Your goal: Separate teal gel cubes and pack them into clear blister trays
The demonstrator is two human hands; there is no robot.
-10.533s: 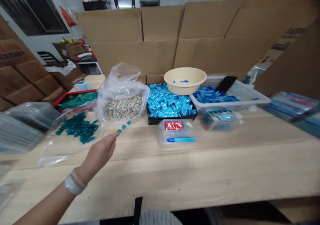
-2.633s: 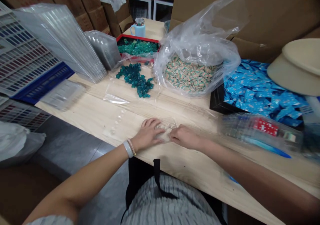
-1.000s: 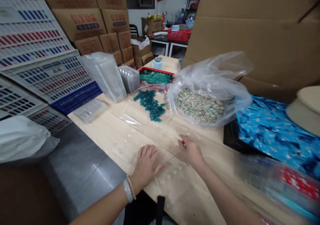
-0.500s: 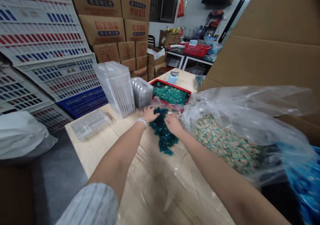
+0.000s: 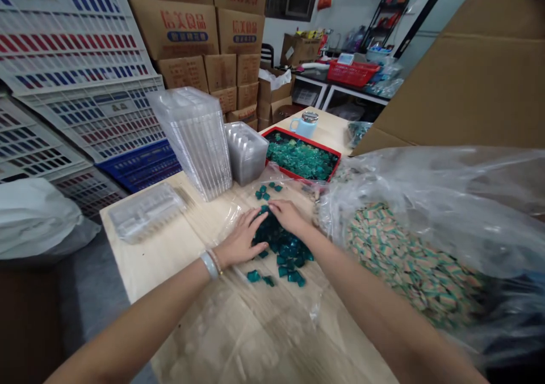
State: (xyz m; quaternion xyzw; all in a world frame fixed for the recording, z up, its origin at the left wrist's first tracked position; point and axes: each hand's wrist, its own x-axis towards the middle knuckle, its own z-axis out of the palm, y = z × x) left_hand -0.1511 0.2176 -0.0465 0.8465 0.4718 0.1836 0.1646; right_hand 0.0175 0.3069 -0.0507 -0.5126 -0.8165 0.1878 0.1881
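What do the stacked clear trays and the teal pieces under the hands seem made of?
The stacked clear trays look like thin moulded plastic: glossy, see-through, ribbed. The teal pieces shine and look translucent, perhaps wrapped in film; the view cannot settle it.

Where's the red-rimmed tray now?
In the head view, the red-rimmed tray lies beyond the left hand and right hand, beside the stacked clear trays, near the pale blue mug.
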